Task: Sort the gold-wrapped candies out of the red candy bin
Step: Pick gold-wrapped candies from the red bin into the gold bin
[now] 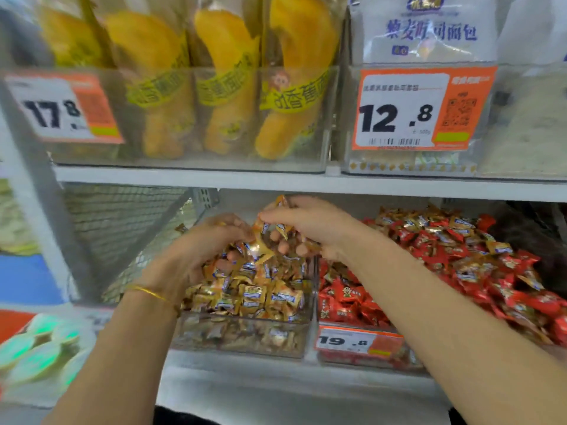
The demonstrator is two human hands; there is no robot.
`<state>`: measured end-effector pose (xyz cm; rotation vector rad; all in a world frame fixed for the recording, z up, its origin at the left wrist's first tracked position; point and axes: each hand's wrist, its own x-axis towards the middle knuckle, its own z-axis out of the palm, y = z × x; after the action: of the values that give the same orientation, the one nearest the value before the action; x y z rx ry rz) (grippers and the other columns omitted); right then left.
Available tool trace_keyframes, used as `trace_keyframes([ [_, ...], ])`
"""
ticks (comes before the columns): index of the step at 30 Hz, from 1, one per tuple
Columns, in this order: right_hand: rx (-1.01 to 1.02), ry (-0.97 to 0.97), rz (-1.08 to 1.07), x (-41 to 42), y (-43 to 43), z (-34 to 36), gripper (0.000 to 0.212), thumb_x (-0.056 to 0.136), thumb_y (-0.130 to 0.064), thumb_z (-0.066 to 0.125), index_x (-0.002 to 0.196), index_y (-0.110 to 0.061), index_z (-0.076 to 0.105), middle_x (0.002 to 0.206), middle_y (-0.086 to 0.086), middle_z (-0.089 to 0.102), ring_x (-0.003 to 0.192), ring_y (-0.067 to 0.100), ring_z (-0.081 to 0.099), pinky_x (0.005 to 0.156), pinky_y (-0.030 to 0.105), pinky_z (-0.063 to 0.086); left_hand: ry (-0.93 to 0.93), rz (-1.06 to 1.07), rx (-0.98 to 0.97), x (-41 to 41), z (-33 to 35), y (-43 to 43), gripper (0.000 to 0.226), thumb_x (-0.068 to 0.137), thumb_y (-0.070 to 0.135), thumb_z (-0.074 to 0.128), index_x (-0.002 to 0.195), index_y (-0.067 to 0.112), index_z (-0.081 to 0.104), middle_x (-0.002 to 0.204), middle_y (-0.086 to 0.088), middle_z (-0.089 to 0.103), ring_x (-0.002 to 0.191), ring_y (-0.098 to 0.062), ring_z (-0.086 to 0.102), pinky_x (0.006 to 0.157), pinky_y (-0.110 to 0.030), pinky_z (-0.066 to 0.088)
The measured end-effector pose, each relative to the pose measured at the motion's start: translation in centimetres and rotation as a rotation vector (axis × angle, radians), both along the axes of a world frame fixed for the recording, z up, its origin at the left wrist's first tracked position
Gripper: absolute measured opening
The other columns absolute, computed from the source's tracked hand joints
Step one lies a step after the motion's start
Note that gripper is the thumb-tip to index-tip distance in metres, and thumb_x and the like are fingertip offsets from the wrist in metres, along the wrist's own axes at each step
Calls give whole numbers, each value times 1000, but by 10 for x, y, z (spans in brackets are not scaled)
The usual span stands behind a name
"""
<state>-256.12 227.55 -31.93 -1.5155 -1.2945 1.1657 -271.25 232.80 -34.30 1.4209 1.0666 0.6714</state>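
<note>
Both hands meet over the gold bin [245, 332], left of the red bin [343, 361]. The right hand [306, 222], palm down, pinches gold candies [260, 230] in curled fingers. The left hand [196, 246] cups more beneath.

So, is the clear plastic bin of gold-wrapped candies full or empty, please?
Full: gold-wrapped candies heap above the front wall of the clear plastic bin.

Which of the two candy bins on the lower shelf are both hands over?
The left clear bin, filled with gold-wrapped candies; the bin to its right holds mostly red ones and carries the 19.8 tag.
</note>
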Motion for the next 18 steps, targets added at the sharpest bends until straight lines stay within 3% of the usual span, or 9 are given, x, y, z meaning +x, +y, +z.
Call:
trace_keyframes([
  [2,-2,-131,15,-22,21,-1,49,86,-38,64,127,-14,52,101,0,58,76,11,54,48,19,42,-58,99,-30,-12,-10,8,7,90,7,56,84,10,58,59,-3,56,40,-9,45,34,-15,32],
  [3,-23,-188,24,-29,28,-3,62,86,-45,63,137,-16,43,122,0,53,93,13,54,59,20,47,-109,119,-62,-15,-13,10,7,92,15,54,93,10,59,69,-4,61,45,-10,50,42,-18,42],
  [4,-51,-225,28,-32,33,-5,70,87,-50,59,144,-18,34,139,0,43,111,16,50,75,24,50,-160,134,-104,-18,-15,11,15,94,24,51,99,13,59,83,-4,62,57,-12,54,61,-23,50],
  [6,-59,-200,21,-32,35,-8,69,91,-49,51,148,-19,25,152,1,27,133,22,36,103,37,40,-226,148,-156,-24,-14,15,26,95,33,43,110,18,58,112,-6,58,89,-21,57,99,-35,37],
  [7,-36,-154,5,-30,33,-8,61,95,-43,48,146,-17,28,152,3,28,135,23,35,106,40,38,-252,136,-163,-26,-11,15,33,95,33,41,121,18,55,127,-7,52,106,-27,53,103,-37,32],
  [9,35,-60,-49,-21,24,-9,45,99,-27,45,140,-11,37,146,7,36,130,22,40,102,36,42,-257,99,-123,-25,-7,13,43,96,29,39,137,18,44,145,-7,39,128,-29,41,106,-37,27],
  [11,103,42,-98,-8,9,-9,36,98,-12,46,133,-5,46,138,12,45,123,22,47,96,33,47,-222,58,-37,-15,-3,5,43,97,21,38,138,14,43,147,-6,38,137,-25,32,115,-36,21],
  [15,176,177,-207,34,-33,-16,21,92,4,50,109,-4,60,115,14,60,106,22,61,82,30,57,-277,-59,122,21,4,-17,26,93,0,45,110,11,61,119,-8,63,118,-17,56,104,-30,41],
  [18,136,99,-314,78,-59,-23,22,92,8,47,105,-3,62,111,15,61,100,23,63,74,28,59,-203,-256,235,61,8,-37,27,92,0,50,102,20,63,112,-2,66,109,-8,61,97,-23,45],
])
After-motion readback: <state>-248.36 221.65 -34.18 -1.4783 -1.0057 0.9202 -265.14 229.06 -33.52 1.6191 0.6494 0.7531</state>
